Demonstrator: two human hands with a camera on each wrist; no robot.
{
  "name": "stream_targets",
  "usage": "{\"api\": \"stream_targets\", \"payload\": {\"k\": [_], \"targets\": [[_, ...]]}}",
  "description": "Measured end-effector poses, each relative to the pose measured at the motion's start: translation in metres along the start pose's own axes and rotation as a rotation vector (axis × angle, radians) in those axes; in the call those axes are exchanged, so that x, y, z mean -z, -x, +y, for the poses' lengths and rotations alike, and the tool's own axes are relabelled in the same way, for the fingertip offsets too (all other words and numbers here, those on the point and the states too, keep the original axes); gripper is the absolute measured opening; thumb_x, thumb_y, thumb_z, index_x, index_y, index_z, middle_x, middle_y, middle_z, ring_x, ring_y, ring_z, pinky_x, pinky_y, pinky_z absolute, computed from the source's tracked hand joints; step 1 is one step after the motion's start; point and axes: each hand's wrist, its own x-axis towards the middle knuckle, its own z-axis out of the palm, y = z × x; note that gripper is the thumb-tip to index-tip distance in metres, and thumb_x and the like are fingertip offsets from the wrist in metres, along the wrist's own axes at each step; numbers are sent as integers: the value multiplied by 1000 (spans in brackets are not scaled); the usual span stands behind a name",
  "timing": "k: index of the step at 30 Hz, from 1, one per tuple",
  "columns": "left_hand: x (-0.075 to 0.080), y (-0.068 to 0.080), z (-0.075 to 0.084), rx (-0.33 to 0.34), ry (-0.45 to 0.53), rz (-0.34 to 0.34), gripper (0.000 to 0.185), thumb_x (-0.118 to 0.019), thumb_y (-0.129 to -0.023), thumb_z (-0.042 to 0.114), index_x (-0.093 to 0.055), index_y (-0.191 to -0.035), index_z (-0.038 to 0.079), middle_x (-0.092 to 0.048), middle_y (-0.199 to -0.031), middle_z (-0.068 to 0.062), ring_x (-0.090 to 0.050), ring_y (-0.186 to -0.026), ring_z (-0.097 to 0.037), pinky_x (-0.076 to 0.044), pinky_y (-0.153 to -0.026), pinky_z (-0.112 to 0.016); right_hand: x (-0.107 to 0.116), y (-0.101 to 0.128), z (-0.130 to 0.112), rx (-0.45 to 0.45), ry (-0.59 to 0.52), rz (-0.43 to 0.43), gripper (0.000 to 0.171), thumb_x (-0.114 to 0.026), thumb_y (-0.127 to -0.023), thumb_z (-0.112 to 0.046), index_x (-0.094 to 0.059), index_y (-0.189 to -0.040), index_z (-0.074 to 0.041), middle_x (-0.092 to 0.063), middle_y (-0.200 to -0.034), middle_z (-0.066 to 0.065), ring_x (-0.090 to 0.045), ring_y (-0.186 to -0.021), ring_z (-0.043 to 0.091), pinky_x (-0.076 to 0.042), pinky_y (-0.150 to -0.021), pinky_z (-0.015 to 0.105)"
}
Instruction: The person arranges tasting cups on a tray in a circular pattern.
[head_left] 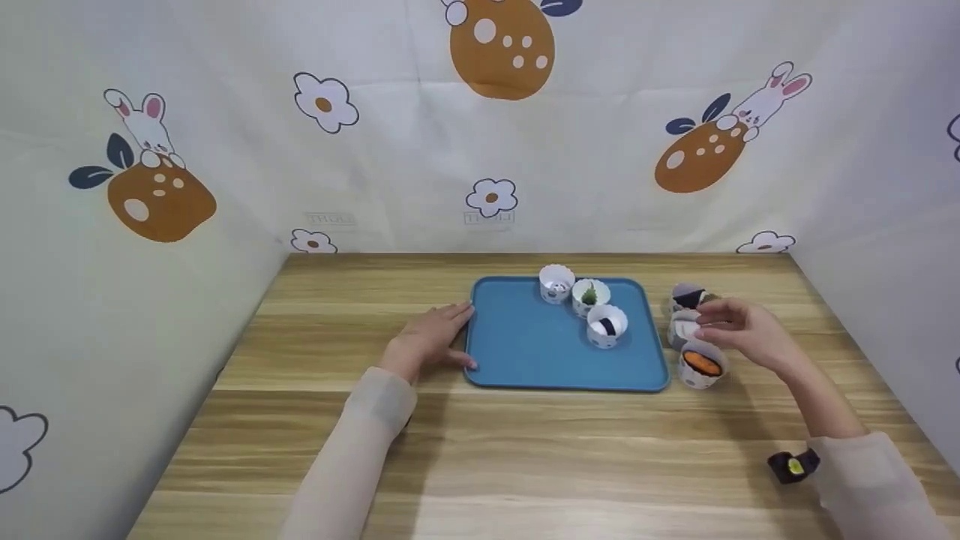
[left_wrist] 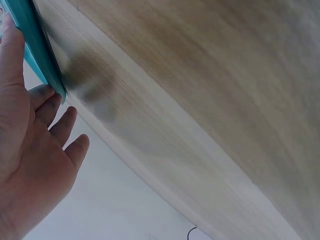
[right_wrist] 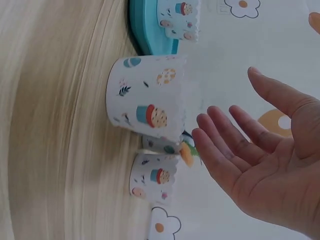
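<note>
A cream cloth backdrop printed with rabbits, flowers and brown spotted eggs (head_left: 502,45) walls in a pale wooden table (head_left: 525,465) on three sides. At the table's centre lies a blue rectangular plastic tray (head_left: 525,345) carrying three white scalloped paper cups (head_left: 589,296) in its far right part; the nearest of them holds a white-and-black piece (head_left: 607,327).

The person's left hand (head_left: 431,337) rests flat on the table at the tray's left edge, fingers straight and relaxed, with the fingertips (left_wrist: 42,92) touching the teal rim in the left wrist view. It grips nothing.

Just right of the tray stand three more patterned paper cups in a near-to-far row: the far one with a dark filling (head_left: 688,298), a middle cup (head_left: 682,328), and the near one with an orange filling (head_left: 702,364). The right hand (head_left: 742,330) hovers over this row, fingers spread and loosely bent, holding nothing. In the right wrist view the open palm (right_wrist: 265,165) faces the middle cup (right_wrist: 145,97), which stands just beside the fingertips with a clear gap between them; from the head view the fingers reach above that cup's right rim.

A small black object with a yellow spot (head_left: 793,466) lies on the table near the right sleeve.
</note>
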Motion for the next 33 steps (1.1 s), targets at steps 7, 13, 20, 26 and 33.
{"api": "stream_targets", "payload": {"k": [7, 13, 20, 26, 33], "targets": [[-1, 1, 0, 5, 18, 7, 103, -72, -83, 56, -20, -160, 12, -18, -168, -6, -18, -156, -27, -17, -128, -44, 9, 8, 15, 8, -13, 17, 51, -68, -95, -17, -51, -132, 14, -60, -126, 33, -57, -93, -15, -53, -79, 11], [-1, 0, -1, 12, 8, 8, 103, -71, -83, 58, -20, -160, 13, -17, -168, -4, -18, -156, -26, -17, -128, -44, 14, 14, 26, -11, -20, -3, 53, -68, -95, -21, -51, -132, 13, -62, -127, 30, -59, -93, -13, -54, -80, 13], [-2, 0, 0, -2, 25, 17, 103, -72, -83, 56, -21, -160, 12, -18, -168, -5, -20, -155, -29, -19, -128, -46, 14, 19, 38, -6, -62, -45, 52, -66, -96, -19, -49, -135, 12, -64, -127, 21, -61, -100, -9, -55, -82, 14], [-2, 1, 0, -11, 41, 29, 102, -73, -83, 54, -21, -160, 11, -19, -168, -7, -20, -155, -31, -19, -128, -47, 12, 22, 44, 5, -95, -80, 50, -63, -98, -15, -47, -137, 12, -60, -131, 25, -60, -103, -9, -55, -83, 15], [-3, 1, -1, -9, 68, 19, 102, -74, -83, 53, -21, -160, 12, -17, -168, -6, -19, -155, -32, -19, -127, -49, 9, 23, 44, 3, -71, -101, 53, -63, -98, -17, -46, -138, 12, -52, -138, 35, -56, -103, -13, -53, -83, 13]]}}
